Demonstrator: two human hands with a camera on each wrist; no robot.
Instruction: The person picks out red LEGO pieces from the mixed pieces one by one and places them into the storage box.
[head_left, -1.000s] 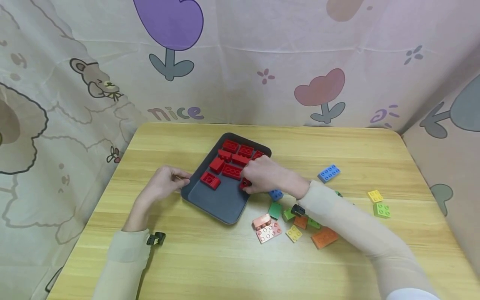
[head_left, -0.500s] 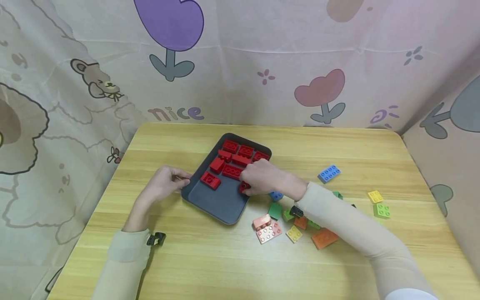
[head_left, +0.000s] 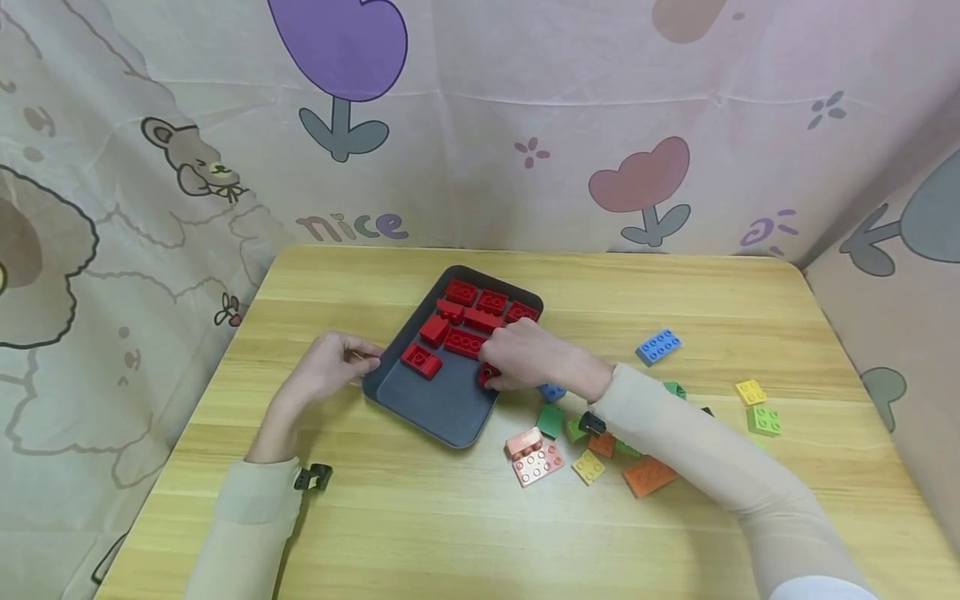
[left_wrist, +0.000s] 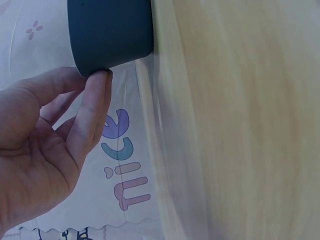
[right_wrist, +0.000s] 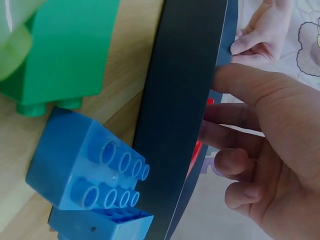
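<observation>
At the outer left wall of the dark grey tray [head_left: 427, 413], my left hand [head_left: 330, 364] touches with its fingertips. In the left wrist view those fingers [left_wrist: 92, 107] reach the tray wall [left_wrist: 112, 37] fairly straight. My right hand [head_left: 521, 354] is over the tray's right side and pinches a red brick [head_left: 487, 375], mostly hidden under the fingers. Several red bricks [head_left: 463, 342] lie in rows in the tray's far part, and one red brick [head_left: 421, 361] lies nearer its left wall. In the right wrist view the right hand [right_wrist: 280, 145] reaches behind the wall, fingertips partly hidden.
Right of the tray lie loose bricks: blue [head_left: 658, 347], green [head_left: 550, 421], pink [head_left: 537, 463], yellow [head_left: 588, 467] and orange [head_left: 649, 476]. The right forearm passes over some of them. Farther right are a yellow brick [head_left: 751, 392] and a light green one [head_left: 763, 420].
My right hand has shifted slightly toward me, showing more of the red brick in the tray's far right corner. The left hand and the tray have stayed still.
</observation>
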